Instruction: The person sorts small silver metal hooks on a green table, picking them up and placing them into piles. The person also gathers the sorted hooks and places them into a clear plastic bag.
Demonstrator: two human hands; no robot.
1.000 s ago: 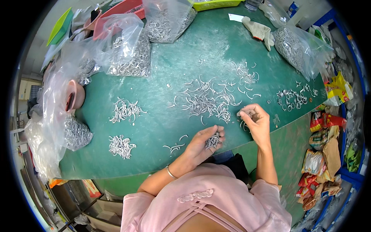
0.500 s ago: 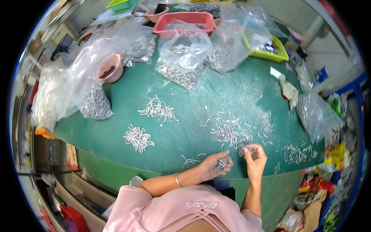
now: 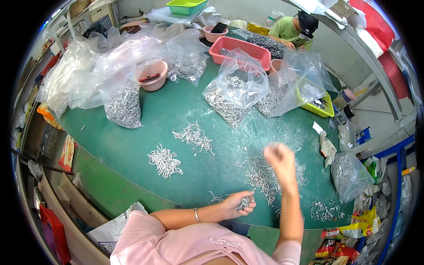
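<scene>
Close to the table's front edge, my left hand [image 3: 238, 205] is cupped around a bunch of small curved silver metal pieces [image 3: 243, 202]. My right hand [image 3: 281, 162] is raised over a loose heap of the same metal pieces [image 3: 261, 180]. Motion smears its fingers, so what they hold, if anything, cannot be made out. Left of the hands, a tight pile of curved pieces [image 3: 164, 162] and a more scattered pile [image 3: 194, 137] lie on the green tabletop [image 3: 132, 148]. Ring-shaped pieces [image 3: 326, 212] are spread near the right front edge.
Clear bags of metal pieces [image 3: 123, 106] stand at the back, left and middle; another bag [image 3: 346, 176] is at the right edge. Behind are a pink tub [image 3: 240, 46], a yellow-green basket [image 3: 324, 109] and a pink bowl [image 3: 153, 75]. A co-worker [image 3: 287, 28] sits across the table.
My right hand has lifted from the heap and moved away from me. My left hand keeps its bunch of metal pieces. The view has tilted up, bringing the co-worker into sight.
</scene>
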